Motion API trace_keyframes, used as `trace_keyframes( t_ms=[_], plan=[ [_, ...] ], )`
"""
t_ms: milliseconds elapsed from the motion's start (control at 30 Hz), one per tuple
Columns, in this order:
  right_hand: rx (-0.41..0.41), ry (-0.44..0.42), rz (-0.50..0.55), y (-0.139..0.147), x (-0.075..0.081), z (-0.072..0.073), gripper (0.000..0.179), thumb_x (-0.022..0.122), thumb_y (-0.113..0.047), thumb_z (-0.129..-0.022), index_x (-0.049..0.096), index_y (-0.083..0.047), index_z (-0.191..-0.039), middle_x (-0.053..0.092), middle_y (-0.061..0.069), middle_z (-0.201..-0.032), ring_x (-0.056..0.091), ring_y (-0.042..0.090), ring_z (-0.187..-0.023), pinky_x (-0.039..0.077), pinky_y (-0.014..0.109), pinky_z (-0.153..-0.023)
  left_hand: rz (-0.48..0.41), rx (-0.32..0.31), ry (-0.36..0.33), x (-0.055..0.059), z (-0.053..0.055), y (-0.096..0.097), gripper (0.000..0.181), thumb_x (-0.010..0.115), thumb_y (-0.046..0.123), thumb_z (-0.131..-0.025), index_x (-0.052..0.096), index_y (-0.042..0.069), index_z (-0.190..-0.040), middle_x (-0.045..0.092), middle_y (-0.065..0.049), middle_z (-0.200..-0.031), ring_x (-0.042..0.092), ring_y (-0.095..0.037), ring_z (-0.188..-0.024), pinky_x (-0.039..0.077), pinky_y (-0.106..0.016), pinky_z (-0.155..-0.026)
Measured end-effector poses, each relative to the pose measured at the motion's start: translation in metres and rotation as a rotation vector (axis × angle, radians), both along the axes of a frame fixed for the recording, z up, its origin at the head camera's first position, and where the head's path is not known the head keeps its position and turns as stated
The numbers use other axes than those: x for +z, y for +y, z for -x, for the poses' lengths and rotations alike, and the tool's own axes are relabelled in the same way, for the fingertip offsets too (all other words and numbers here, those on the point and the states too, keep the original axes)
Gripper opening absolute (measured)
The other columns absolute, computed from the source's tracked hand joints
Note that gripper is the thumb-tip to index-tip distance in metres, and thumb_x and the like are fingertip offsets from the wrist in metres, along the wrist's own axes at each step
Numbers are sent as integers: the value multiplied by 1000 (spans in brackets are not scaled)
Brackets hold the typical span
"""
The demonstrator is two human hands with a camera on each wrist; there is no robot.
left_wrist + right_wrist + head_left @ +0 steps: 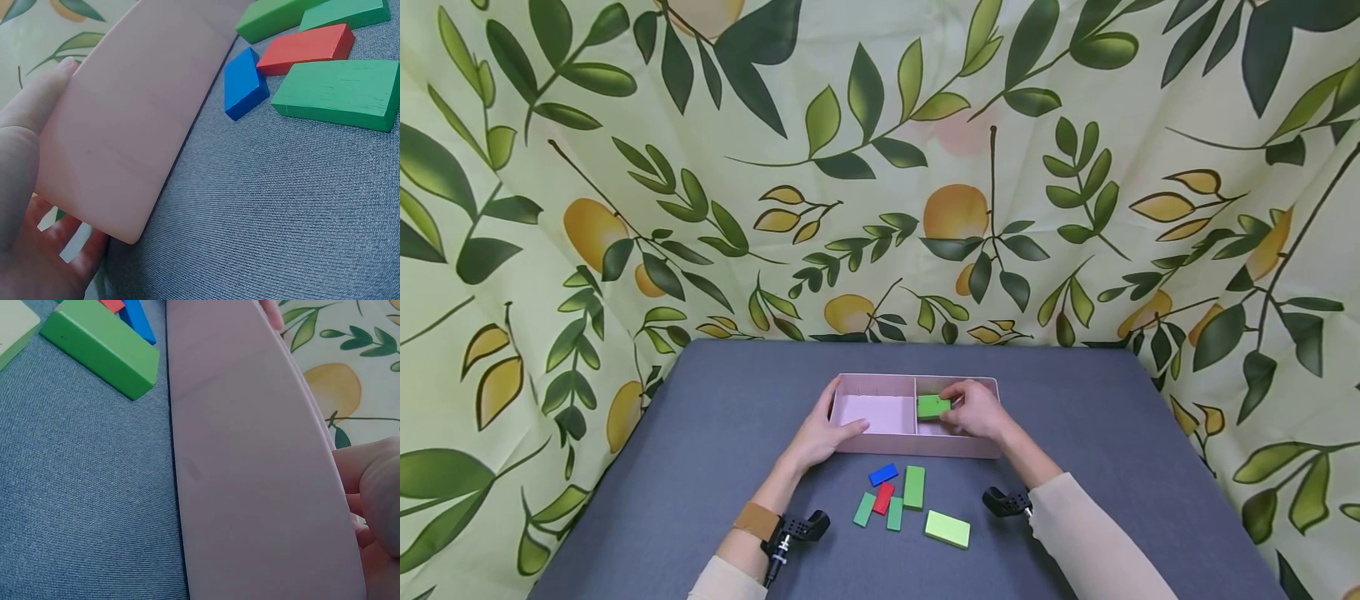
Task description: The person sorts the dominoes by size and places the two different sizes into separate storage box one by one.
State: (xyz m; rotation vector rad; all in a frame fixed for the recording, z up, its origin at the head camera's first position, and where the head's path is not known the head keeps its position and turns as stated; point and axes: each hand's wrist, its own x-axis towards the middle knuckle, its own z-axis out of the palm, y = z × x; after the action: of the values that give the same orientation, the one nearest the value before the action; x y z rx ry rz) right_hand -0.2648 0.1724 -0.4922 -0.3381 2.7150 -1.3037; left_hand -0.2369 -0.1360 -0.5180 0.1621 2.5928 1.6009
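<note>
A pink two-compartment box (917, 446) rests on the table. My left hand (817, 433) grips its left end, thumb over the front rim and fingers around the side; the left wrist view shows the same hand (25, 181) at the box's corner. My right hand (977, 410) reaches into the right compartment and pinches a green block (933, 407) by its right end. In the right wrist view the front wall (262, 462) hides that block and most of the right hand's fingers (356, 462).
In front of the box lie several loose blocks: blue (883, 474), red (883, 498), a green one (913, 487), two small darker green ones, and a light green one (947, 529). A leaf-patterned cloth (880, 167) hangs behind the grey table (715, 400).
</note>
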Motion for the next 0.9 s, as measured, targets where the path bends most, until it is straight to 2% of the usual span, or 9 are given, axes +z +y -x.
trace_keyframes(
  t_ms=[367, 700, 900],
  plan=[
    [1, 52, -122, -3, -4, -2, 30, 81, -4, -78, 74, 4, -106, 69, 7, -93, 62, 17, -82, 52, 33, -72, 2, -9, 3, 1, -1, 1, 102, 83, 40, -84, 22, 18, -163, 30, -17, -164, 33, -41, -145, 25, -65, -114],
    [2, 62, -147, -3, -3, -3, 28, 82, -4, -77, 75, 2, -104, 68, 6, -92, 60, 17, -80, 51, 33, -71, 3, -13, 17, 2, -1, 2, 102, 83, 42, -83, 23, 17, -162, 30, -18, -163, 34, -40, -145, 26, -64, -115],
    [-6, 69, -164, -5, -6, 0, 27, 81, -5, -79, 75, 2, -104, 69, 7, -94, 62, 18, -83, 52, 35, -75, -5, -17, 19, 1, -2, 0, 100, 83, 38, -85, 22, 16, -162, 30, -19, -163, 33, -42, -145, 26, -64, -114]
  ],
)
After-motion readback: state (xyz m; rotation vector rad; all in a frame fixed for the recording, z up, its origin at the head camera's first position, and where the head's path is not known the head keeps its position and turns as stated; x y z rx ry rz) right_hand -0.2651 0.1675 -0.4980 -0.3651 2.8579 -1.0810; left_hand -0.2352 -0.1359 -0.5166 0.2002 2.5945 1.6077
